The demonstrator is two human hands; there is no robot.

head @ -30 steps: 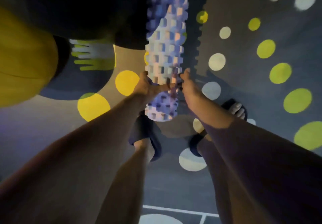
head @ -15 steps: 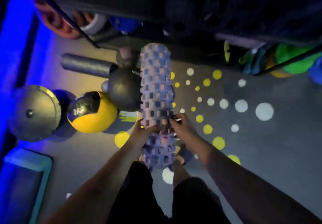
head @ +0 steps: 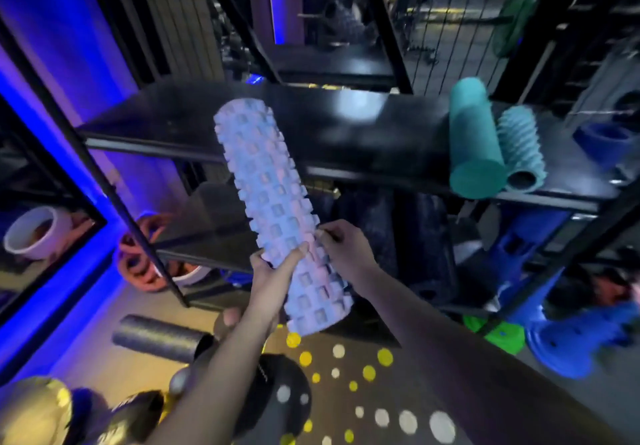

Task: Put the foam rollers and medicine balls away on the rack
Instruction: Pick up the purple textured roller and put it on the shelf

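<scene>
Knobbly foam roller (head: pixel 273 202) held tilted in front of the rack (head: pixel 194 115), its far end reaching over the rack's black shelf edge.

At the right end of that rack shelf, a smooth teal roller (head: pixel 474 143) lies touching a smaller ribbed roller (head: pixel 521 146). On the floor below the rack's left side lie a dark grey roller (head: pixel 156 337) and a black medicine ball (head: pixel 277 396). The left hand (head: pixel 273 271) wraps the knobbly roller's lower half, and the right hand (head: pixel 346 247) grips its other side with curled fingers.
</scene>
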